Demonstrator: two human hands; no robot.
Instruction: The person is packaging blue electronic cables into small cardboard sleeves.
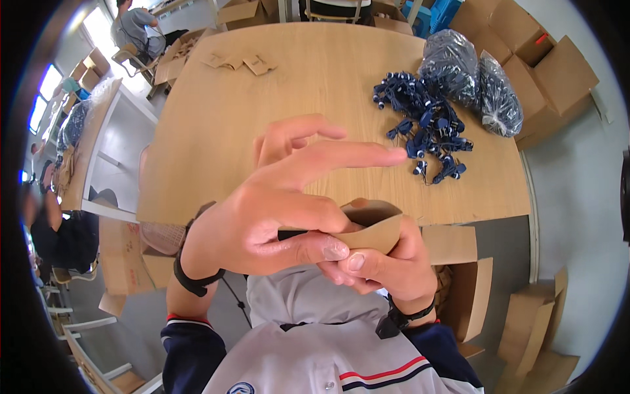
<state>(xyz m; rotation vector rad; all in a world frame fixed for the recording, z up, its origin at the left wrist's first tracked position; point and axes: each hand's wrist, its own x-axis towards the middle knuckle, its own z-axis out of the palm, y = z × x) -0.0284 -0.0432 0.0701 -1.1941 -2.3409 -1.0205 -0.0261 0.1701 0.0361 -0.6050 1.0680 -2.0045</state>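
Observation:
Close in front of my body, a small brown cardboard box [373, 230] is held with its open mouth facing up. My right hand [387, 266] wraps round its right side and underside, thumb toward the near face. At the left edge of the mouth, my left hand [279, 197] pinches the cardboard between its thumb and a bent finger. The other left fingers stretch out above the box toward the right. What lies inside the box cannot be made out. Beyond the fingertips, a heap of dark blue corded pieces [426, 121] with pale ringed ends lies on the table [203, 151].
Two clear plastic bags [453, 62] full of dark pieces sit at the table's far right. Flattened small cardboard pieces [259, 64] lie at the far left. Large cartons [551, 72] stand along the right wall, and an open carton [469, 289] is below the near edge.

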